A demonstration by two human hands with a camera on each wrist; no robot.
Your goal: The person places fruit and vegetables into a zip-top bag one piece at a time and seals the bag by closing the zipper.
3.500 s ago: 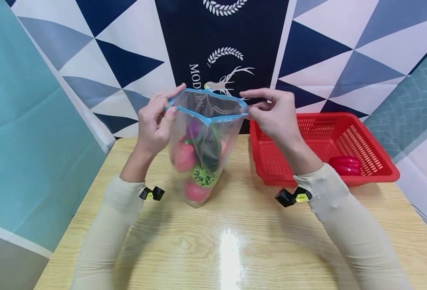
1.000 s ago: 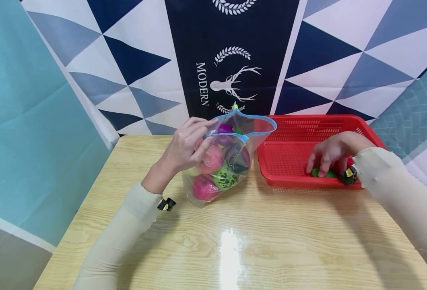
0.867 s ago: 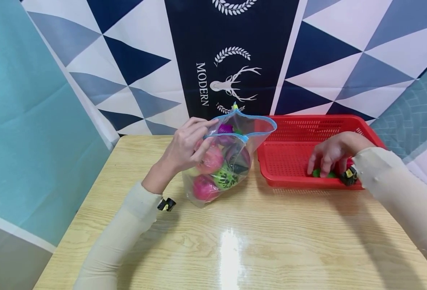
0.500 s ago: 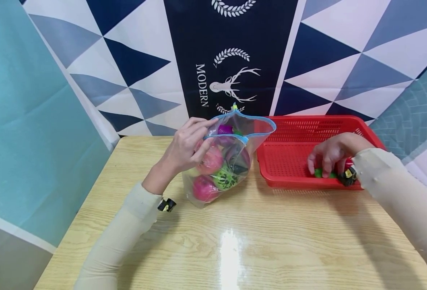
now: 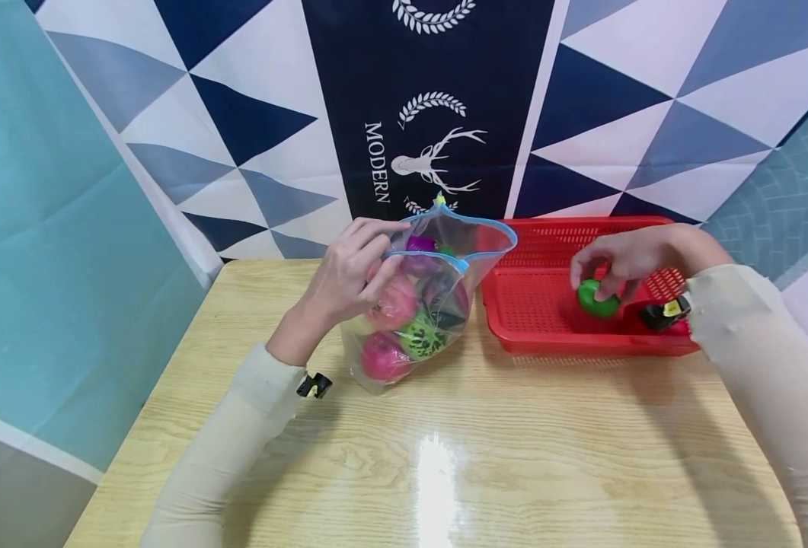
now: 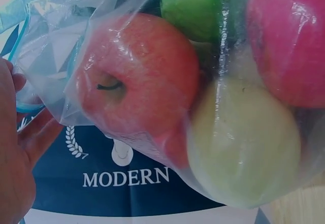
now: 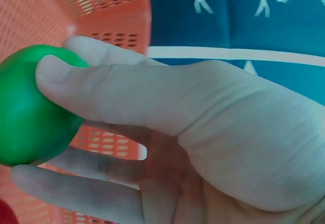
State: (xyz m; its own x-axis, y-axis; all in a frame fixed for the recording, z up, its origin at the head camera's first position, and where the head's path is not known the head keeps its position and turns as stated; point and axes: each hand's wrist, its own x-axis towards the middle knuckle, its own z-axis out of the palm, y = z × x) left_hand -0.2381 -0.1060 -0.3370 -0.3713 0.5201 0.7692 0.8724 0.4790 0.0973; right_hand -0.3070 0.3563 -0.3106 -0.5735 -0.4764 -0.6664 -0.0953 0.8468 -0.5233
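Observation:
A clear bag with a blue zip rim [image 5: 489, 237] leans on the table, its mouth spread apart. My left hand [image 5: 349, 270] pinches the left side of that rim between thumb and fingers. Inside the bag are a red apple [image 6: 142, 74], a pale yellow-green round fruit [image 6: 244, 148], a pink fruit [image 5: 384, 358] and a green speckled one [image 5: 423, 339]. Purple and dark pieces sit higher up. Over the red basket my right hand [image 5: 626, 257] holds a smooth, round green fruit [image 7: 35, 107] between its thumb and fingertips.
The red slotted basket [image 5: 499, 323] stands right of the bag against the patterned cloth backdrop [image 5: 260, 99]. A red piece [image 7: 6, 216] shows at the lower left of the right wrist view. The wooden table [image 5: 376, 457] extends toward the person.
My right hand let go of the bag's rim, went into the basket and has just lifted the green fruit. My left hand kept its grip as the bag sank lower and tilted.

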